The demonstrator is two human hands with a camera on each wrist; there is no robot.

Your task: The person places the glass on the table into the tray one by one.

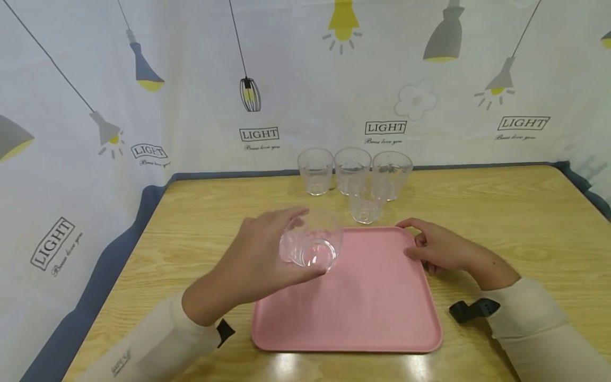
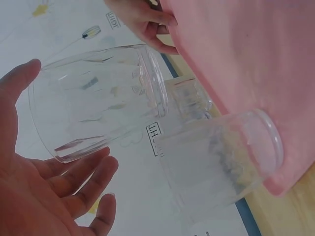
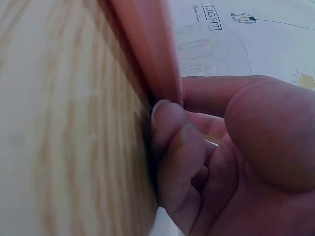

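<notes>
My left hand [image 1: 262, 254] grips a clear drinking glass [image 1: 329, 239] above the tray's left rear part, thumb in front and fingers behind. In the left wrist view this glass [image 2: 98, 103] is upright, its mouth toward the palm. A second clear glass [image 2: 221, 162] stands by the tray's far left corner, mostly hidden by the hand in the head view. My right hand [image 1: 441, 246] holds the far right corner of the pink tray [image 1: 367, 297]. Its fingers curl against the tray's edge in the right wrist view, close to the table.
Three clear glasses [image 1: 352, 172] stand in a row near the back of the wooden table [image 1: 215, 207]. Another glass [image 1: 365, 209] is in front of them, just behind the tray. A white curtain [image 1: 200, 85] printed with lamps hangs around the table's back and left.
</notes>
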